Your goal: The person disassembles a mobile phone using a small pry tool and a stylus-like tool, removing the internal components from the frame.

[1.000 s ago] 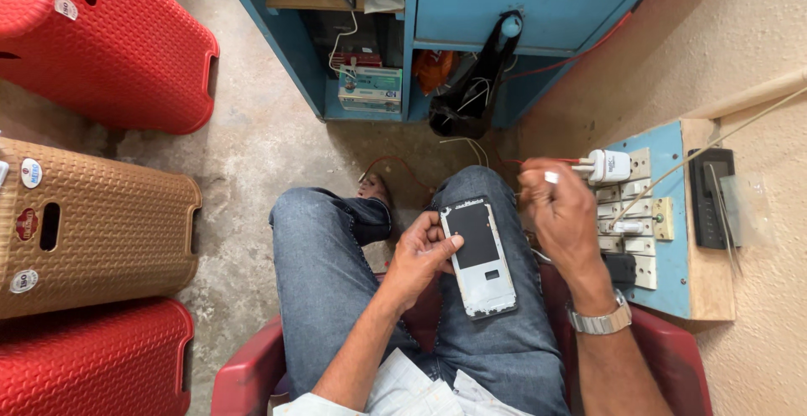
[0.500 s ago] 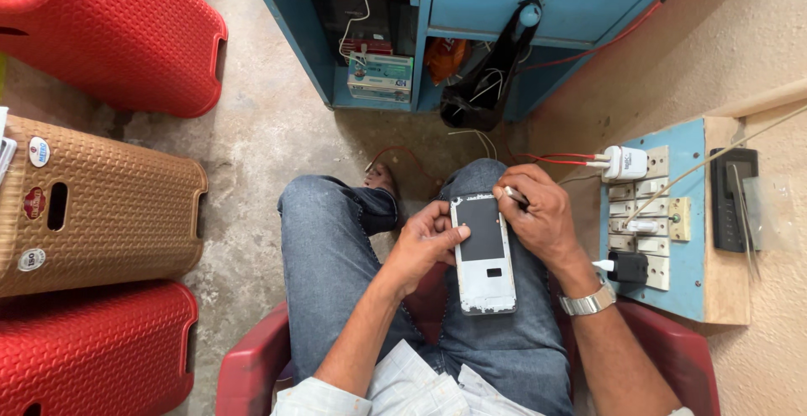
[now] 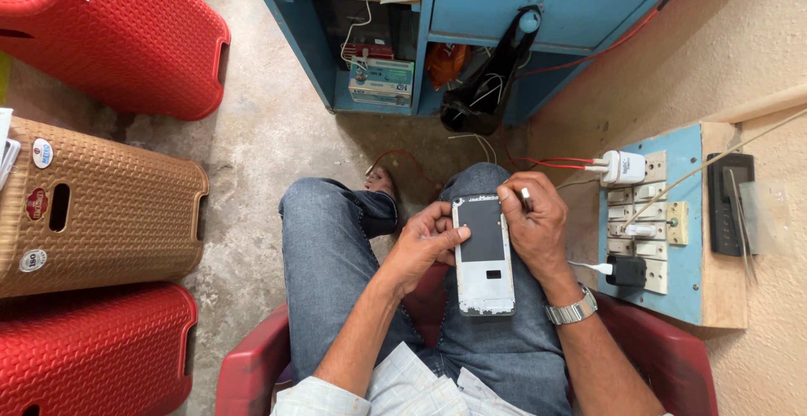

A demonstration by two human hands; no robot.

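Left hand fingers pinned the opened phone on the thigh, right hand fingers pinched a small tool beside its top edge; steadying mattered most, I'd judge.

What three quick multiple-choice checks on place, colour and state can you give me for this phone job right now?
1. Where does the opened phone rest?
A. on the floor
B. on the person's right thigh
C. on the switchboard

2. What colour is the chair the person sits in?
A. red
B. blue
C. brown

3. What is the right hand doing?
A. hanging empty
B. gripping the white charger
C. pinching a small metal tool at the phone's top edge

Answers: 1 B, the phone lies on the jeans-clad thigh, steadied by the left hand. 2 A, red arms show on both sides of the legs. 3 C, the fingers hold the tool beside the phone's upper corner.
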